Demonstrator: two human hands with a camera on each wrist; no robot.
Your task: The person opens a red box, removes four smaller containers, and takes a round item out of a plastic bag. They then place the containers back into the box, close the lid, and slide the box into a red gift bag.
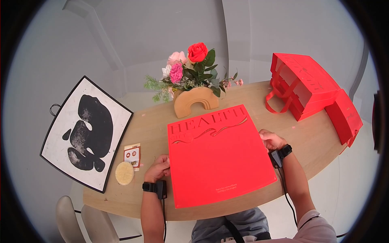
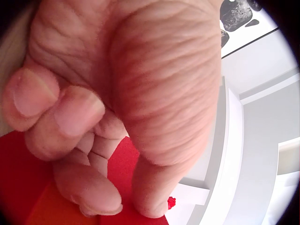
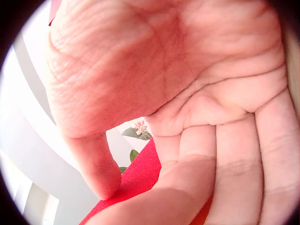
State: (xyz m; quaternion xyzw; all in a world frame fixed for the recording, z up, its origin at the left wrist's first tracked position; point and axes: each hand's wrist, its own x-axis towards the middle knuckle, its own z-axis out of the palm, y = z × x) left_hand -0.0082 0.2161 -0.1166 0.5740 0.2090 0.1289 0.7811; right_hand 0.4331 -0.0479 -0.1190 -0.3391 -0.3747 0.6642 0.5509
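Note:
A large flat red gift box (image 1: 221,162) fills the middle of the head view, its lid facing up. "HEALTH" is embossed along its far end, above a wavy ribbon design, and small print lies near the close edge. My left hand (image 1: 157,169) grips the box's left edge; in the left wrist view its thumb (image 2: 152,192) lies against the red surface and the other fingers are curled. At the opposite edge my right hand (image 1: 272,140) holds the box, thumb (image 3: 101,173) on top and fingers along the side, partly hidden behind the box in the head view.
A red gift bag (image 1: 312,87) with ribbon handles lies at the back right of the wooden table (image 1: 308,141). Behind the box stands an arched vase (image 1: 188,101) with flowers. On the left are a framed black-and-white picture (image 1: 87,133), a round cream disc (image 1: 124,173) and small printed cards (image 1: 133,154).

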